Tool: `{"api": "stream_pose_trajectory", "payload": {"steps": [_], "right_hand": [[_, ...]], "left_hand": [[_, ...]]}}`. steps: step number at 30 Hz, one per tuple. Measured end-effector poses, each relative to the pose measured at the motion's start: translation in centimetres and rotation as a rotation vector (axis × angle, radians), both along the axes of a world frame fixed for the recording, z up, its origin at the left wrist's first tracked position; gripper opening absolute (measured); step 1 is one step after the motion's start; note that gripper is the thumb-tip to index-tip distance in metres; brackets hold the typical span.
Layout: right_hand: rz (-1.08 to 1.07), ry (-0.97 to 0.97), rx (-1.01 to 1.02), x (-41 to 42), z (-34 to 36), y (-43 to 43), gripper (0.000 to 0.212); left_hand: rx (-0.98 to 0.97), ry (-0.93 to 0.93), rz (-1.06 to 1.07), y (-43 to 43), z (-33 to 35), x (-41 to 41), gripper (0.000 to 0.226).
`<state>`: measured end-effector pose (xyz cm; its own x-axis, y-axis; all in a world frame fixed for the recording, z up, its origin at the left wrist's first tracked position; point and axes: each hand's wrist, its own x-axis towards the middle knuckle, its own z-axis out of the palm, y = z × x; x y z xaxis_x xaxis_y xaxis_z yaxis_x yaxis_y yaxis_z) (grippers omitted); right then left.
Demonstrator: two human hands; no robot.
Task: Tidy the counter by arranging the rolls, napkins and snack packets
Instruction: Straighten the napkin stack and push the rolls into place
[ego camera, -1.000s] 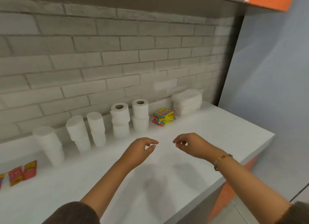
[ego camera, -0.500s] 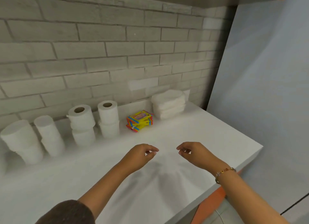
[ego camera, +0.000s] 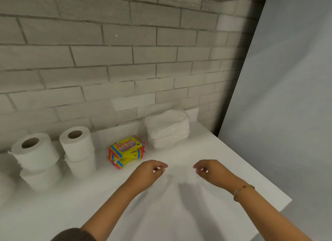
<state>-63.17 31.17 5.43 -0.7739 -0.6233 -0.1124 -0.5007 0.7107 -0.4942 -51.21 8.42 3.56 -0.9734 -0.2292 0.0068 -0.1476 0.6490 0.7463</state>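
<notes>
My view has swung right since a second ago; my left hand (ego camera: pixel 150 170) and right hand (ego camera: pixel 209 169) hover loosely curled, empty, above the white counter (ego camera: pixel 206 145), just before the yellow rainbow-edged snack packets (ego camera: pixel 126 151).

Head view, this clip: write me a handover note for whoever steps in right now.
Left hand and right hand: both empty, fingers loosely curled, over the white counter.
Along the brick wall: two stacks of toilet rolls, a pile of yellow snack packets, then stacked napkin packs near the corner.
Done: these items look lined up.
Left: cannot tell; the counter's left part is out of view, so check it.
</notes>
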Motion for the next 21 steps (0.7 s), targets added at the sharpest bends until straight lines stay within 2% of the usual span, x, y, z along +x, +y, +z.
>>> {"api": "stream_pose_trajectory", "payload": {"steps": [8,12,15,18,21], "right_hand": [[0.071,-0.008,-0.066,-9.7,-1.1,-1.9,0.021],[0.069,0.018,-0.208,-15.0,-1.2,-3.6,0.02],[0.047,0.002,-0.358,-19.0,-0.8,-5.2,0.019],[0.005,-0.021,-0.475,-22.2,-0.5,-7.2,0.025],[-0.026,-0.076,-0.502,-24.7,-0.7,-9.5,0.04]], "left_hand": [[0.047,-0.004,0.21,-1.2,-0.9,-3.8,0.02],[0.149,0.02,0.388,-1.5,-0.8,-5.9,0.019],[0.085,0.048,0.517,-2.1,0.0,-8.0,0.022],[0.053,0.087,0.674,-3.0,1.0,-9.9,0.023],[0.084,0.063,0.811,-3.6,1.4,-11.6,0.027]]}}
